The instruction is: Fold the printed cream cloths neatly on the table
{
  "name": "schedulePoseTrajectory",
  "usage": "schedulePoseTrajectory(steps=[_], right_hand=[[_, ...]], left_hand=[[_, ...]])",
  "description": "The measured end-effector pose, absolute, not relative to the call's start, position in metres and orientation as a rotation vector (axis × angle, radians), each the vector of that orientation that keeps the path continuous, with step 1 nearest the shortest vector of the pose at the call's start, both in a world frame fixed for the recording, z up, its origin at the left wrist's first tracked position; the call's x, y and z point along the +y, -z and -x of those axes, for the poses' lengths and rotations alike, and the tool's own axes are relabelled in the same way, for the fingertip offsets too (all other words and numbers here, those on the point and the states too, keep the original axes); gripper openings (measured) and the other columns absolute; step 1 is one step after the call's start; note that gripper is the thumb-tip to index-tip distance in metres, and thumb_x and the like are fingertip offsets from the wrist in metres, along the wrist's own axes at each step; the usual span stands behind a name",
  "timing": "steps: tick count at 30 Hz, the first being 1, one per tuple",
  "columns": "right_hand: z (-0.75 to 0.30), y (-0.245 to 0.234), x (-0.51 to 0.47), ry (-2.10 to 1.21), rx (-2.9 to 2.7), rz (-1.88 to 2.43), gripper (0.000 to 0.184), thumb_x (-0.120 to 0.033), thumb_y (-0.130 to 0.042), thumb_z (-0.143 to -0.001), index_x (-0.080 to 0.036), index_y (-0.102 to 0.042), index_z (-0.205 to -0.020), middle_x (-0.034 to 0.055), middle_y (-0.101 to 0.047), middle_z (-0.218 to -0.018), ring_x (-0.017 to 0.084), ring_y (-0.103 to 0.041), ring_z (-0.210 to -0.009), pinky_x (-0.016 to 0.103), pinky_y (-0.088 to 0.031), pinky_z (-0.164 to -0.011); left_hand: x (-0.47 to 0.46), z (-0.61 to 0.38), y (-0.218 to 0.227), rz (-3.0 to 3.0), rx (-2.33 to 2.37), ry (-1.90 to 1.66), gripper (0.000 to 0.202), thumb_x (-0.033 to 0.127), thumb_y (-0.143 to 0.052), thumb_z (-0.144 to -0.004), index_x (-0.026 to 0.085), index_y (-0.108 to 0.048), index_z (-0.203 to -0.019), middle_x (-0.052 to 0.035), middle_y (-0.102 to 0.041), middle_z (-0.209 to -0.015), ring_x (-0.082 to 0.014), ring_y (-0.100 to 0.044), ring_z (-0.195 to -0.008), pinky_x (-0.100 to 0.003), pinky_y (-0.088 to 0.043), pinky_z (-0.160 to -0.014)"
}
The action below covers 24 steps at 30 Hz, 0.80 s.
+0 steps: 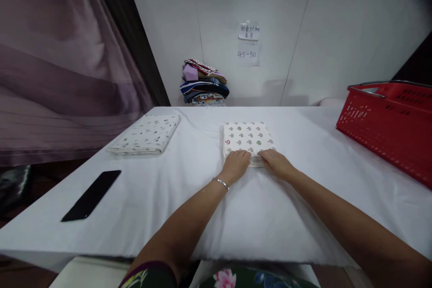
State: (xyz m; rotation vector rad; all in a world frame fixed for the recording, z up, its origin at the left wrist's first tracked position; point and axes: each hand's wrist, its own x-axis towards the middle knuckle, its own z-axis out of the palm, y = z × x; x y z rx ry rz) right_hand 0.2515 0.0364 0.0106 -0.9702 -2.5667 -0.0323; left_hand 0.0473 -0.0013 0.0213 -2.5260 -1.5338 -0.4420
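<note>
A folded white cloth with small mushroom prints (247, 138) lies on the white table (202, 198) in front of me. Both my hands rest on its near edge. My left hand (236, 164), with a silver bracelet at the wrist, has its fingers curled over the near left corner. My right hand (275, 162) grips the near right part of the same edge, fingers bent around the folded layers. The two hands almost touch at the middle of the edge.
Another folded white printed cloth (146, 139) lies at the left. A black phone (92, 195) sits near the table's left edge. A red plastic basket (391, 121) stands at the right. A stack of folded colourful clothes (203, 82) sits at the back against the wall.
</note>
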Motion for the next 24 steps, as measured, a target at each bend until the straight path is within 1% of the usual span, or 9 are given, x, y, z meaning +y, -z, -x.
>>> schedulePoseTrajectory(steps=[3,5,8,10,12,15,18,20,24], right_hand=[[-0.251,-0.013,0.036,0.003,-2.582,0.989,0.024,-0.014,-0.037,-0.087,-0.019,-0.052,-0.106,0.0076,-0.062,-0.094,0.019,-0.053,-0.085,0.031,-0.041,-0.073],[-0.251,-0.014,0.036,-0.01,-2.589,0.995,0.023,-0.014,-0.037,-0.087,-0.018,-0.052,-0.104,0.0078,-0.061,-0.093,0.019,-0.053,-0.085,0.031,-0.041,-0.073],[-0.251,-0.014,0.036,-0.025,-2.594,1.001,0.023,-0.013,-0.037,-0.087,-0.017,-0.053,-0.103,0.0075,-0.061,-0.092,0.019,-0.053,-0.085,0.031,-0.041,-0.073],[-0.25,-0.015,0.036,-0.023,-2.6,1.0,0.025,-0.012,-0.037,-0.086,-0.018,-0.053,-0.104,0.0074,-0.061,-0.094,0.019,-0.053,-0.085,0.031,-0.041,-0.075],[-0.249,-0.015,0.035,-0.007,-2.608,0.98,0.027,-0.012,-0.039,-0.084,-0.018,-0.052,-0.108,0.0079,-0.061,-0.098,0.02,-0.053,-0.087,0.032,-0.041,-0.076],[-0.251,-0.014,0.034,0.079,-2.602,0.963,0.031,-0.014,-0.043,-0.084,-0.015,-0.051,-0.113,0.0104,-0.061,-0.101,0.022,-0.052,-0.089,0.034,-0.041,-0.077],[-0.255,-0.009,0.033,0.192,-2.582,0.985,0.024,-0.016,-0.042,-0.087,-0.014,-0.056,-0.107,0.0114,-0.061,-0.1,0.023,-0.052,-0.089,0.034,-0.04,-0.076],[-0.259,-0.005,0.031,0.237,-2.574,0.978,0.024,-0.016,-0.039,-0.09,-0.015,-0.058,-0.104,0.0108,-0.062,-0.099,0.023,-0.052,-0.089,0.034,-0.04,-0.076],[-0.263,0.001,0.028,0.266,-2.535,0.941,0.026,-0.015,-0.037,-0.091,-0.016,-0.059,-0.105,0.0105,-0.062,-0.101,0.022,-0.052,-0.089,0.034,-0.04,-0.076]], left_hand=[[-0.002,-0.047,-0.018,2.51,-1.465,0.488,0.006,0.018,-0.048,-0.088,0.019,-0.052,-0.092,-0.003,-0.057,-0.108,-0.0162,-0.053,-0.095,-0.03,-0.041,-0.077],[-0.001,-0.048,-0.015,2.498,-1.44,0.497,0.009,0.016,-0.046,-0.089,0.02,-0.054,-0.091,-0.0033,-0.057,-0.109,-0.0164,-0.053,-0.096,-0.03,-0.041,-0.077],[0.001,-0.05,-0.013,2.48,-1.441,0.48,0.011,0.016,-0.045,-0.089,0.02,-0.055,-0.09,-0.0039,-0.057,-0.102,-0.0174,-0.053,-0.093,-0.031,-0.041,-0.075],[0.003,-0.052,-0.014,2.473,-1.445,0.458,0.012,0.016,-0.044,-0.089,0.019,-0.056,-0.086,-0.0041,-0.057,-0.098,-0.0179,-0.052,-0.09,-0.032,-0.04,-0.074],[0.004,-0.054,-0.015,2.471,-1.435,0.438,0.016,0.016,-0.043,-0.09,0.018,-0.057,-0.083,-0.0044,-0.057,-0.095,-0.0181,-0.052,-0.089,-0.032,-0.04,-0.075],[0.003,-0.054,-0.014,2.48,-1.381,0.446,0.018,0.014,-0.04,-0.09,0.017,-0.057,-0.084,-0.0055,-0.057,-0.095,-0.0186,-0.051,-0.091,-0.033,-0.039,-0.079],[0.001,-0.054,-0.011,2.498,-1.342,0.456,0.016,0.012,-0.042,-0.088,0.016,-0.056,-0.084,-0.0062,-0.057,-0.092,-0.0195,-0.052,-0.09,-0.034,-0.039,-0.079],[0.0,-0.053,-0.009,2.511,-1.338,0.438,0.014,0.012,-0.043,-0.087,0.016,-0.056,-0.083,-0.006,-0.057,-0.087,-0.0198,-0.052,-0.087,-0.035,-0.038,-0.079],[-0.002,-0.054,-0.006,2.52,-1.343,0.451,0.013,0.012,-0.043,-0.087,0.017,-0.054,-0.085,-0.005,-0.057,-0.086,-0.019,-0.052,-0.085,-0.035,-0.038,-0.078]])
